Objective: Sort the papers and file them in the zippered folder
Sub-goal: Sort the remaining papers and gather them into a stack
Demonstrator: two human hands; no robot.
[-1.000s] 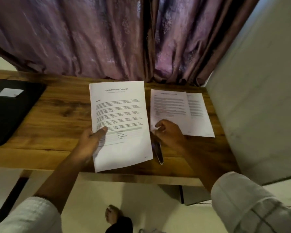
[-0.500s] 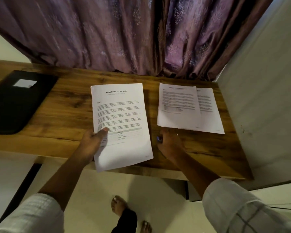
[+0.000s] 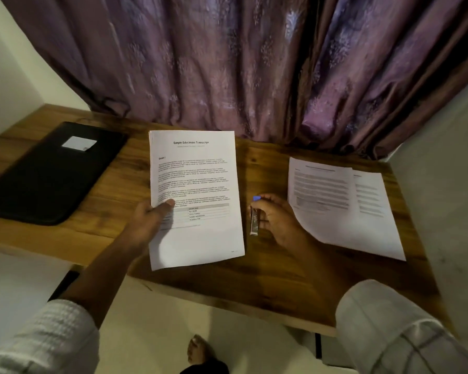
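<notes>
My left hand grips the lower left edge of a stack of printed papers headed "Sample Education Transcript", thumb on top. To its right, my right hand holds a small metal stapler with a blue tip just above the wooden desk. Two more printed sheets lie overlapping at the desk's right side. The black zippered folder, shut and bearing a white label, lies at the desk's far left.
A purple curtain hangs along the desk's back edge. A pale wall borders the desk on the right. Below the front edge are the light floor and a bare foot.
My right hand left the right-hand sheets, took hold of the stapler on the desk and lifted it beside the transcript stack. The camera view rose; the left hand kept its grip.
</notes>
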